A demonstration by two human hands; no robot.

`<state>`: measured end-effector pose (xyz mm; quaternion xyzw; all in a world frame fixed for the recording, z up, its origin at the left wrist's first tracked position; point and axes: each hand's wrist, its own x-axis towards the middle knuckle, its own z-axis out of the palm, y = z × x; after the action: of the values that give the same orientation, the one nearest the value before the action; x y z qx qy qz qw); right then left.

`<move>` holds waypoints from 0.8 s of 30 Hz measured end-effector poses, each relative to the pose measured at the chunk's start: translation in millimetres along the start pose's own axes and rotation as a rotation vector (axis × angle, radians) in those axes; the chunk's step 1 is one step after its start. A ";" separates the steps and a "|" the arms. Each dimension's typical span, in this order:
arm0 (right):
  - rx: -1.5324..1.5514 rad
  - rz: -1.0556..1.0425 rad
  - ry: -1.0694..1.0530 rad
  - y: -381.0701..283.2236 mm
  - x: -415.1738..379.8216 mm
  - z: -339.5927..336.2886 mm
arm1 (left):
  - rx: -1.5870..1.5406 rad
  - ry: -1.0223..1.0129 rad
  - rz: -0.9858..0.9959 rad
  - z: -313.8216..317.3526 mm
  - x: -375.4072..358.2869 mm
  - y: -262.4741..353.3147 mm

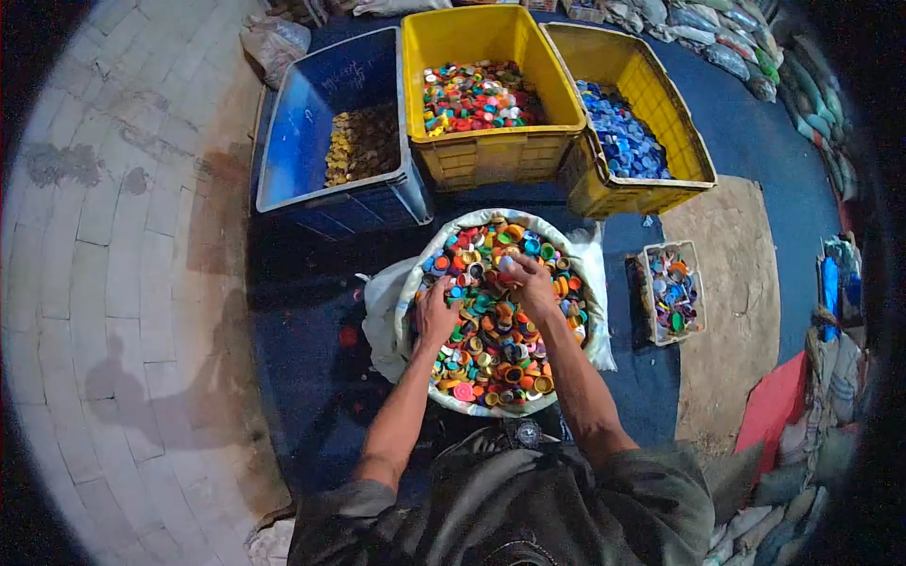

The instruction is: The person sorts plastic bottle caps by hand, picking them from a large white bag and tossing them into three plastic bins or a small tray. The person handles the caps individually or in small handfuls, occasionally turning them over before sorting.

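A white sack (pixel 408 325) with a rolled rim stands in front of me, full of mixed plastic bottle caps (pixel 500 325) in orange, green, red, yellow and blue. My right hand (pixel 534 291) is over the right middle of the heap, thumb and fingers closed on a pale bluish bottle cap (pixel 509 266). At the left side of the heap, my left hand (pixel 438 313) rests among the caps with its fingers curled. What its fingertips hold, if anything, cannot be made out among the caps around them.
Behind the sack stand a blue crate (pixel 415 193) with yellowish caps, a yellow crate (pixel 500 156) with mostly red and mixed caps, and another yellow crate (pixel 628 196) with blue caps. A small white basket (pixel 653 325) of caps sits right. Filled bags (pixel 727 57) line the far right.
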<state>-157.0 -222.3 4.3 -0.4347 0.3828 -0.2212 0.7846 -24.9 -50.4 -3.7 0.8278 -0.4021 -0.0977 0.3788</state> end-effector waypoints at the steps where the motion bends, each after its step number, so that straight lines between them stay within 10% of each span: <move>1: 0.064 0.044 -0.010 -4.6 -11.9 -2.9 | 0.085 -0.030 0.026 3.0 2.0 -2.0; 13: 0.400 0.172 -0.026 -8.8 -79.4 -24.6 | 0.128 -0.134 0.034 4.8 14.5 2.4; 20: 0.605 0.192 -0.085 -9.4 -100.3 -27.5 | -1.120 0.022 -0.619 -24.5 3.0 13.1; 24: 0.695 0.221 -0.124 -4.0 -108.6 -34.2 | -1.495 0.028 -0.678 -39.2 -21.8 -5.1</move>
<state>-250.3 -168.1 40.8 -0.1110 0.2813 -0.2250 0.9263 -17.9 -10.7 16.8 0.4347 0.0458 -0.4384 0.7853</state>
